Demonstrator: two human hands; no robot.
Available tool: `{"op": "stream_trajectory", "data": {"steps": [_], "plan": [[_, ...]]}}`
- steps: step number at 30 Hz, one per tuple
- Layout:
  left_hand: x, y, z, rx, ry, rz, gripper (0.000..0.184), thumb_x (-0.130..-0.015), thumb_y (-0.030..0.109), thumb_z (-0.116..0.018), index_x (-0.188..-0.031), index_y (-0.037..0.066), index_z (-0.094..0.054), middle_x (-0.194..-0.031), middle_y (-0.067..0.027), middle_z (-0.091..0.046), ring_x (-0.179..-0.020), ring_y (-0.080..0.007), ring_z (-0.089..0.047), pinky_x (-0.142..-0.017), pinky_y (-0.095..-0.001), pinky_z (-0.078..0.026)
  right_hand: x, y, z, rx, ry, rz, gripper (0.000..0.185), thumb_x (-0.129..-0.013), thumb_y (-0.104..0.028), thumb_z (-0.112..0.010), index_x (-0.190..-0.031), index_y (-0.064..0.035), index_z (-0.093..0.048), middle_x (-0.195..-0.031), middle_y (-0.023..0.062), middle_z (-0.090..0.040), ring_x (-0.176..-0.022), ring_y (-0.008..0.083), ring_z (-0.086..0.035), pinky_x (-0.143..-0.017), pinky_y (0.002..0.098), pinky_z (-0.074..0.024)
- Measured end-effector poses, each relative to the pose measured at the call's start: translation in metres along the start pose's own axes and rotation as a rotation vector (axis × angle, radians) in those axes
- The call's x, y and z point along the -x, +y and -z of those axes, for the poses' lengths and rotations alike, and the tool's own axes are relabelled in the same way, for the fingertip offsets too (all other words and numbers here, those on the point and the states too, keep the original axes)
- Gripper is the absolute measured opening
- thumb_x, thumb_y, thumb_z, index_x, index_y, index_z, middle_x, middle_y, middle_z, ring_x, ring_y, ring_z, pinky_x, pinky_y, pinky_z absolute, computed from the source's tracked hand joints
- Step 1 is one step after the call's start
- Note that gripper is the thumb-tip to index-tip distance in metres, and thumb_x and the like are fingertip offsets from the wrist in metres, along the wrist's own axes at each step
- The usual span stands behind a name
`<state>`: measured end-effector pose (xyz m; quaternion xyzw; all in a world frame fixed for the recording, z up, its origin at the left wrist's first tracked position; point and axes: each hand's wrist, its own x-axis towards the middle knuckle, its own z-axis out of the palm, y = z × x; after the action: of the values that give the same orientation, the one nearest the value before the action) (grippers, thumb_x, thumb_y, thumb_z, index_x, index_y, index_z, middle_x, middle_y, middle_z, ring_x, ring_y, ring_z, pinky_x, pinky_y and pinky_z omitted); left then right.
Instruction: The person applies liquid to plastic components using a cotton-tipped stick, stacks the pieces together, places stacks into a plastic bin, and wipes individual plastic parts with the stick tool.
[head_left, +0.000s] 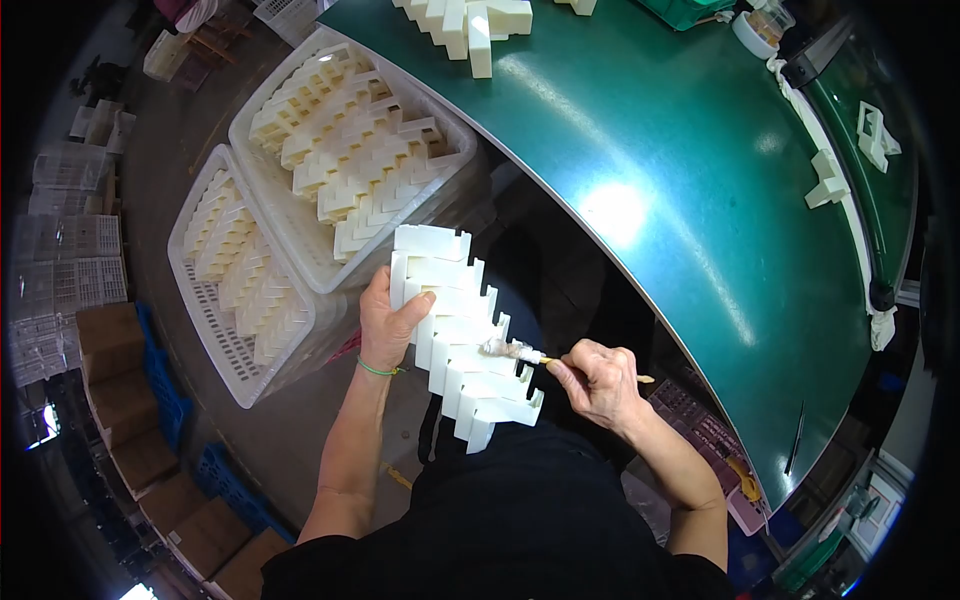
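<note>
My left hand (390,318) is closed round the left side of a row of white plastic parts (457,330), its thumb lying over the top. Several identical stepped pieces are nested one against another in that row, which slants down in front of my body. In my right hand (603,382) is a thin wooden stick with a whitish wrapped tip (515,350), pinched between thumb and fingers. The tip lies over the right half of the row, at the middle pieces. Whether it presses on them I cannot tell.
A large plastic bin (300,245) at left holds stacked rows of similar parts, beside a lower white crate (245,385) with more. The green table (640,130) curves along my right, bearing more white parts (470,25) and a dark thin tool (795,440). Cardboard boxes (140,455) stand far left.
</note>
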<state>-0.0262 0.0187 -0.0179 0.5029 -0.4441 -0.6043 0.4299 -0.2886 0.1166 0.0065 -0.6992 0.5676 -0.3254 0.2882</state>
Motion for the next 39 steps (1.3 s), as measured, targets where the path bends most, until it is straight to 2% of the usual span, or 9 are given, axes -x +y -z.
{"op": "stream_trajectory", "data": {"steps": [4, 7, 10, 17, 21, 25, 30, 34, 39], "plan": [[0.0, -0.001, 0.001, 0.008, 0.011, 0.011, 0.034, -0.076, 0.009, -0.069, -0.104, -0.002, -0.052, -0.097, -0.0084, -0.062, -0.086, -0.0112, -0.058, -0.08, -0.0278, -0.049, 0.016, 0.005, 0.012, 0.042, -0.125, 0.073, 0.027, -0.076, -0.016, -0.072, -0.061, -0.0046, -0.053, -0.056, 0.0076, -0.053, -0.045, 0.0257, -0.054, -0.041, 0.0351, -0.0408], [-0.001, -0.004, 0.002, 0.01, 0.02, 0.013, 0.035, -0.076, 0.01, -0.069, -0.104, -0.002, -0.052, -0.098, -0.0089, -0.062, -0.086, -0.0114, -0.059, -0.08, -0.0279, -0.049, 0.021, 0.0, 0.016, 0.039, -0.035, 0.007, 0.027, -0.076, -0.017, -0.071, -0.061, -0.0056, -0.051, -0.057, 0.0075, -0.051, -0.045, 0.0236, -0.054, -0.039, 0.0341, -0.0404], [-0.003, -0.006, 0.001, -0.023, -0.003, 0.022, 0.035, -0.076, 0.01, -0.069, -0.104, -0.003, -0.052, -0.098, -0.0094, -0.062, -0.086, -0.0115, -0.059, -0.08, -0.0279, -0.049, -0.001, -0.027, 0.018, 0.297, -0.119, 0.139, 0.025, -0.074, -0.016, -0.069, -0.065, -0.009, -0.047, -0.058, 0.0053, -0.048, -0.047, 0.0204, -0.055, -0.038, 0.0333, -0.0411], [-0.005, -0.009, 0.003, -0.02, 0.016, 0.031, 0.033, -0.076, 0.009, -0.069, -0.102, -0.002, -0.053, -0.096, -0.0082, -0.062, -0.085, -0.0114, -0.058, -0.079, -0.0279, -0.049, 0.018, -0.011, 0.047, 0.459, -0.241, 0.005, 0.023, -0.078, -0.018, -0.067, -0.063, -0.0083, -0.053, -0.057, 0.0066, -0.053, -0.045, 0.023, -0.057, -0.038, 0.0349, -0.0425], [-0.003, -0.015, 0.006, -0.028, 0.02, 0.021, 0.033, -0.076, 0.01, -0.069, -0.103, -0.002, -0.053, -0.097, -0.0079, -0.062, -0.085, -0.0113, -0.058, -0.079, -0.0278, -0.049, 0.038, -0.002, 0.017, 0.032, -0.025, -0.251, 0.024, -0.078, -0.016, -0.071, -0.064, -0.004, -0.056, -0.058, 0.0113, -0.055, -0.047, 0.0271, -0.056, -0.043, 0.0369, -0.0422], [-0.004, -0.012, 0.003, -0.032, 0.036, 0.037, 0.032, -0.077, 0.01, -0.069, -0.102, -0.001, -0.053, -0.097, -0.0076, -0.062, -0.085, -0.0112, -0.057, -0.078, -0.0272, -0.048, 0.055, -0.005, -0.018, -0.215, 0.045, -0.296, 0.023, -0.079, -0.013, -0.07, -0.065, -0.0027, -0.056, -0.058, 0.0124, -0.055, -0.047, 0.0258, -0.056, -0.043, 0.0349, -0.0415], [-0.008, -0.016, 0.003, -0.034, 0.019, 0.036, 0.031, -0.077, 0.01, -0.069, -0.101, -0.001, -0.053, -0.096, -0.0073, -0.062, -0.084, -0.0108, -0.057, -0.078, -0.0273, -0.049, 0.052, -0.005, -0.006, -0.162, 0.031, -0.133, 0.022, -0.076, -0.011, -0.072, -0.064, -0.0021, -0.056, -0.058, 0.0094, -0.056, -0.045, 0.0242, -0.054, -0.041, 0.033, -0.0407], [-0.006, -0.016, 0.005, -0.073, 0.014, 0.029, 0.03, -0.077, 0.01, -0.069, -0.1, -0.001, -0.053, -0.095, -0.0069, -0.062, -0.083, -0.0108, -0.057, -0.077, -0.0272, -0.048, 0.026, -0.026, 0.008, 0.233, -0.141, 0.019, 0.026, -0.076, -0.018, -0.07, -0.063, -0.0074, -0.051, -0.057, 0.0065, -0.052, -0.046, 0.0232, -0.057, -0.038, 0.0356, -0.0416], [-0.006, -0.019, 0.011, -0.148, 0.058, 0.018, 0.029, -0.077, 0.01, -0.069, -0.099, -0.001, -0.054, -0.094, -0.0067, -0.061, -0.083, -0.011, -0.057, -0.077, -0.027, -0.048, 0.044, -0.012, 0.04, 0.332, -0.227, -0.08, 0.024, -0.076, -0.019, -0.07, -0.063, -0.0081, -0.054, -0.059, 0.0074, -0.056, -0.045, 0.0239, -0.057, -0.038, 0.0358, -0.0416]]}}
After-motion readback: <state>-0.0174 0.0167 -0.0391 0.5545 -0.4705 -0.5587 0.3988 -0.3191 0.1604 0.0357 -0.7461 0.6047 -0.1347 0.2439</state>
